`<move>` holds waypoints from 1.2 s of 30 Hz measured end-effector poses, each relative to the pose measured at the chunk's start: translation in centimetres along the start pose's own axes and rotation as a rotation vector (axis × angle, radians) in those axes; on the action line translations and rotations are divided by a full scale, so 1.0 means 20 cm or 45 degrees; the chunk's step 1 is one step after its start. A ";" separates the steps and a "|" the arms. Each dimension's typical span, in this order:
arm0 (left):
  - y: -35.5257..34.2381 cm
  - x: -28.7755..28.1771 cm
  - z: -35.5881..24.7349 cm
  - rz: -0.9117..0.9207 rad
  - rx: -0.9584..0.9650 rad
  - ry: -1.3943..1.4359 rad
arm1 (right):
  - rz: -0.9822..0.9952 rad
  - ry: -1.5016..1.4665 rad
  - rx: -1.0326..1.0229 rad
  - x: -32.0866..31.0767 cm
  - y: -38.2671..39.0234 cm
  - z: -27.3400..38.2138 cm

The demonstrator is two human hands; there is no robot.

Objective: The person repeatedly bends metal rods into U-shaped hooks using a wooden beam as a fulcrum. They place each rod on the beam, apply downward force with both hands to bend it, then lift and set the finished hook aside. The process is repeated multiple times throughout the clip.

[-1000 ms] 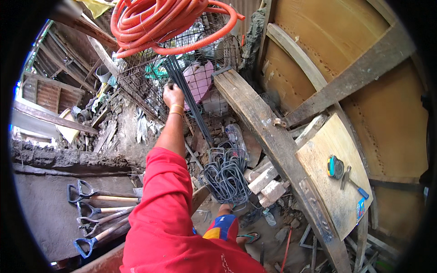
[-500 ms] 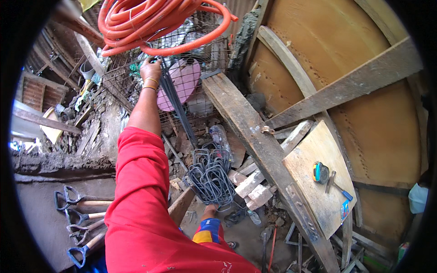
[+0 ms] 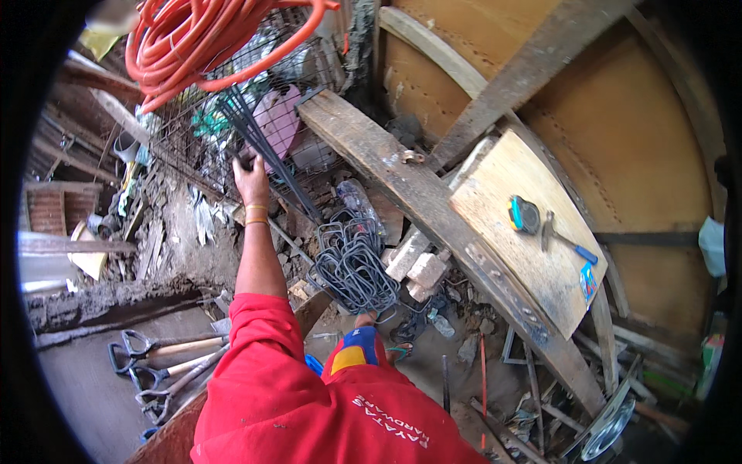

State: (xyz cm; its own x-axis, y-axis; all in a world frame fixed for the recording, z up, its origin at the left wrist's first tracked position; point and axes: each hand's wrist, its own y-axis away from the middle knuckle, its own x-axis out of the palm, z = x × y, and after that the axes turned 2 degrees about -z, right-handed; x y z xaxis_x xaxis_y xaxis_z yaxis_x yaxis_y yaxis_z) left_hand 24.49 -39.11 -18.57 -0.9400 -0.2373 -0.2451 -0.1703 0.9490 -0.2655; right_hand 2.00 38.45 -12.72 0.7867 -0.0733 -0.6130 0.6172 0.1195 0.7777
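Observation:
My left hand (image 3: 251, 183), with bands on its wrist, reaches forward beside a bundle of thin dark metal rods (image 3: 272, 158). Its thumb and forefinger look spread, and nothing clearly shows between them; whether they touch the rods is hard to see. The rods slant from the wire mesh (image 3: 174, 139) down to a heap of bent steel stirrups (image 3: 355, 267) by my foot. Behind the rods is a round pink piece (image 3: 280, 116). My right hand is out of the picture.
A coiled orange hose (image 3: 193, 46) hangs above. To the right runs a thick wooden beam (image 3: 417, 185), beside a plywood board (image 3: 487, 209) holding a tape measure (image 3: 525, 215) and a hammer (image 3: 581, 252). Shovels (image 3: 166, 374) lie at left; broken blocks (image 3: 425, 271) sit past the stirrups.
My left hand has come back from the top of the rods to lower along their left side. The rods' upper ends look more fanned out. The whole view has shifted.

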 end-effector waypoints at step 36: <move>0.18 0.85 -1.33 0.792 -0.743 1.484 | 0.108 -1.049 0.920 1.28 1.05 -1.00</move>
State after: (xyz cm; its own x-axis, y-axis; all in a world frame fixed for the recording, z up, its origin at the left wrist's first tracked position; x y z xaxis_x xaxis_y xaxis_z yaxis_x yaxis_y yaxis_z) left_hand -0.02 -34.28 1.19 -0.5589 0.2693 0.7843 0.5221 0.8491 0.0805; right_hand 34.76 58.80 -14.82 0.4307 -0.7630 -0.4820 0.2128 -0.4332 0.8758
